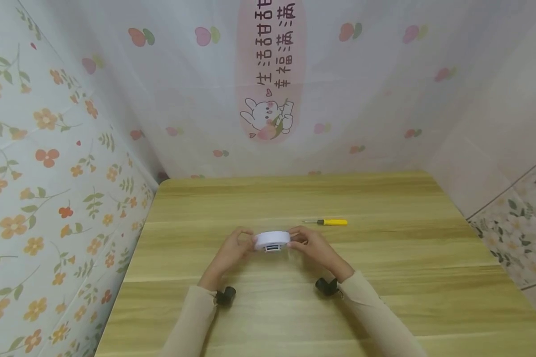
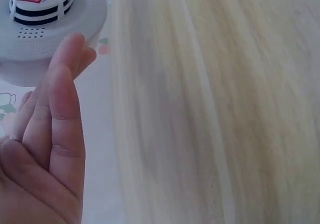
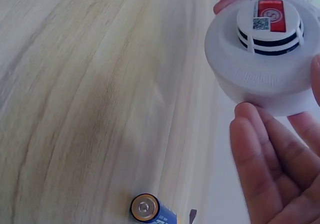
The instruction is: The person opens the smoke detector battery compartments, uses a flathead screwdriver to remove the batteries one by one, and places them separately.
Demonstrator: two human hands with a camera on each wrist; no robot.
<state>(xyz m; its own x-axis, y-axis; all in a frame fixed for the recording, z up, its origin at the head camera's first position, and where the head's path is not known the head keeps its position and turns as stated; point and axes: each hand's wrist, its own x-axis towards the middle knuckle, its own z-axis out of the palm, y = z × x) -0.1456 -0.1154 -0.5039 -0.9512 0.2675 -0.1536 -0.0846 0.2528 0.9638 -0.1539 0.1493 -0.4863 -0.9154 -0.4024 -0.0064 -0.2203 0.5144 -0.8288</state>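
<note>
A round white smoke detector (image 1: 272,240) with dark slots and a red label on its raised centre (image 3: 260,53) is held just above the wooden table (image 1: 384,277) between both hands. My left hand (image 1: 245,240) grips its left rim, and my fingers (image 2: 55,134) lie against the detector's edge (image 2: 45,33). My right hand (image 1: 297,239) grips the right rim, with my fingertips (image 3: 265,169) under the detector's side. The thumbs are mostly hidden.
A yellow-handled screwdriver (image 1: 328,222) lies on the table just beyond my right hand. A blue and gold battery (image 3: 150,211) rests on the wood in the right wrist view. Flower-patterned walls (image 1: 49,198) close in the table on the left, back and right.
</note>
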